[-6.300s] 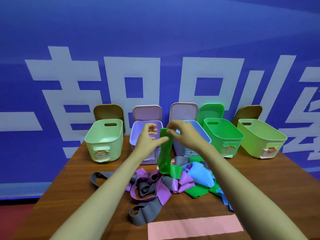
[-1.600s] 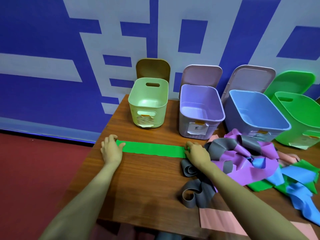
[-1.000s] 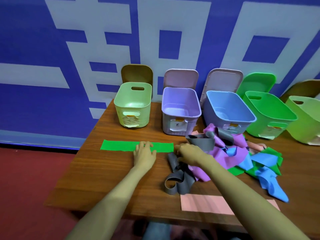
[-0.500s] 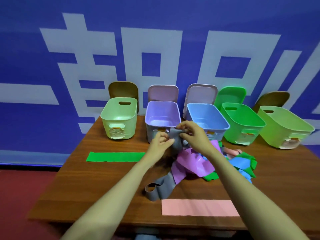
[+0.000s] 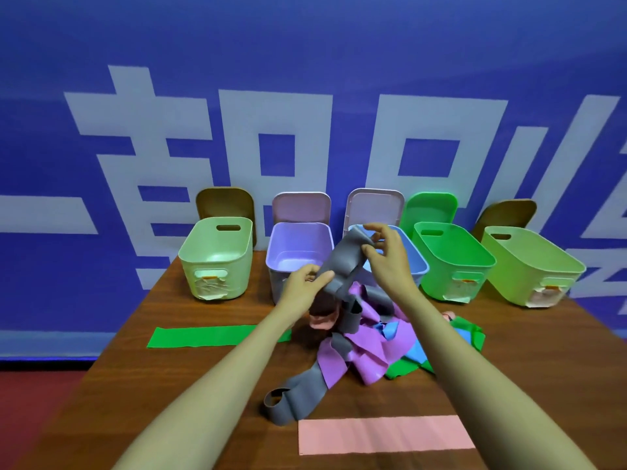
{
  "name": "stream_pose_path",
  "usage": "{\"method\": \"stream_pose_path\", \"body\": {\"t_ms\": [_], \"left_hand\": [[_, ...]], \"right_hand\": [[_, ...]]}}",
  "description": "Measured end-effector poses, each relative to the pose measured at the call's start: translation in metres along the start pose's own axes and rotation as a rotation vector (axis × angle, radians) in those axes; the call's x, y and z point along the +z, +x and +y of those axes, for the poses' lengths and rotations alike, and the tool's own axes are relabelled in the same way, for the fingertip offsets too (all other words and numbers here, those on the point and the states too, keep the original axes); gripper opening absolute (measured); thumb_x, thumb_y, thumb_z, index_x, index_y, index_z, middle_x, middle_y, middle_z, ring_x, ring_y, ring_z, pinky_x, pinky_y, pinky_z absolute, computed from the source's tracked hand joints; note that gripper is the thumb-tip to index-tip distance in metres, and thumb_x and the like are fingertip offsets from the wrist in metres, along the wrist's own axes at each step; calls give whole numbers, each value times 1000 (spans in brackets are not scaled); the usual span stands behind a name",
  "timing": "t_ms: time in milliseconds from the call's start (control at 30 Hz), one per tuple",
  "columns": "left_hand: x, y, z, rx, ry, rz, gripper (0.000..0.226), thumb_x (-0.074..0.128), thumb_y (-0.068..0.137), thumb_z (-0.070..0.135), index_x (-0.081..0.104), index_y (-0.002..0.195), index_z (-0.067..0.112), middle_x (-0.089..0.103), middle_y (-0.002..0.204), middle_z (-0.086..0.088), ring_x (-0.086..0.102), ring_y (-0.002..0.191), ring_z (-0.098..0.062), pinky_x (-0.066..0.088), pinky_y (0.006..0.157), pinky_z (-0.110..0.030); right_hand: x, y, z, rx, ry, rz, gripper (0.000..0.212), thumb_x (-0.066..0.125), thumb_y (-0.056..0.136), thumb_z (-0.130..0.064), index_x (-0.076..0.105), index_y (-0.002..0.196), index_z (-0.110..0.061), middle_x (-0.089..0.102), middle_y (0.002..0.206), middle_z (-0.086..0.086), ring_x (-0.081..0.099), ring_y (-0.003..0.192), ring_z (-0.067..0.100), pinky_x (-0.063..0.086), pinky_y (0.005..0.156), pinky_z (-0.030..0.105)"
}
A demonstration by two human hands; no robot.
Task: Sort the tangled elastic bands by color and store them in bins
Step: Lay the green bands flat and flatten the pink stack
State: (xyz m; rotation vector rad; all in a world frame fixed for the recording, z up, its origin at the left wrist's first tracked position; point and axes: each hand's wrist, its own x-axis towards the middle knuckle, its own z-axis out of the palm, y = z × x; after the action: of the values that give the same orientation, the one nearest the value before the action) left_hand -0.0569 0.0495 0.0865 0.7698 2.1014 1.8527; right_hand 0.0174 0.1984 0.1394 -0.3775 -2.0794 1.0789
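Note:
Both hands hold a grey elastic band (image 5: 344, 262) lifted above the tangled pile (image 5: 369, 340) of purple, blue, green, grey and pink bands. My left hand (image 5: 305, 288) pinches its lower part; my right hand (image 5: 385, 252) pinches its upper end, in front of the blue bin (image 5: 419, 266). The grey band trails down through the pile to a curled end (image 5: 288, 398) near the table's front. A green band (image 5: 203, 336) lies flat at the left, a pink band (image 5: 383, 434) flat at the front.
Along the back of the wooden table (image 5: 135, 385) stand a pale green bin (image 5: 217, 257), a lilac bin (image 5: 298, 256), a bright green bin (image 5: 454, 261) and a yellow-green bin (image 5: 532, 266), lids propped behind against the blue wall.
Both hands left the flattened green band, took the grey band from the pile and raised it; my right hand now holds its end higher than half a second ago.

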Motion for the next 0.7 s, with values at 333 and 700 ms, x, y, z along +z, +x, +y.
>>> {"method": "stream_pose_path", "body": {"t_ms": [333, 700], "left_hand": [[11, -18, -41, -166, 236, -160, 13, 55, 90, 2, 45, 87, 9, 48, 71, -5, 44, 55, -6, 38, 50, -14], [18, 9, 10, -228, -221, 87, 27, 62, 89, 20, 46, 110, 13, 58, 103, -13, 56, 83, -26, 51, 72, -38]], "right_hand": [[-1, -9, 34, 150, -137, -40, 30, 51, 79, 4, 61, 100, -15, 45, 92, 10, 48, 69, 20, 36, 71, 25], [-1, -43, 57, 160, -98, -254, 19, 47, 95, -34, 63, 95, -25, 57, 99, -1, 49, 95, 11, 35, 79, 18]]}}
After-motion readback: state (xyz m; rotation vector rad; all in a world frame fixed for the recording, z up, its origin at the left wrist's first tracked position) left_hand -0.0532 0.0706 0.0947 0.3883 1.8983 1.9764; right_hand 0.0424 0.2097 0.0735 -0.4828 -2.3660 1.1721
